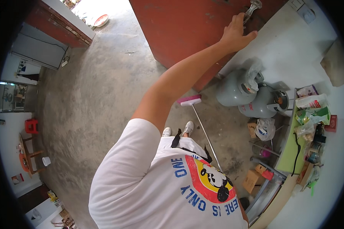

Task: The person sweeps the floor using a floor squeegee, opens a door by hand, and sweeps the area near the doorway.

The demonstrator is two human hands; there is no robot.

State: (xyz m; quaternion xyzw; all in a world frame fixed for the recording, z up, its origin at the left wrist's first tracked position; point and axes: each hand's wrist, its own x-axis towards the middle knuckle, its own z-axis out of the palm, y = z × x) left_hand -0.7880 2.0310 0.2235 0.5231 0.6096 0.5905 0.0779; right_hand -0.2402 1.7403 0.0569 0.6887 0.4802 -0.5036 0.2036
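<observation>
My left hand (237, 34) reaches across to a red door (186, 25), close to its clear and metal handle (250, 11). The thumb is spread from the fingers. Its fingertips meet or nearly meet the handle, and no grip around it shows. My right hand is out of view; just a strip of that arm shows beside my shirt. A broom (190, 100) with pink bristles and a white head stands in front of my feet. Its metal pole (207, 136) slants back and passes out of sight behind my shirt.
Two grey gas cylinders (232, 90) stand against the wall beside the door. A green-topped table (286, 154) at right bears bags and jars, with cardboard boxes (252, 181) below. Leftward are a red stool (31, 126), a wooden chair (34, 154) and a bright doorway with a basin (101, 20).
</observation>
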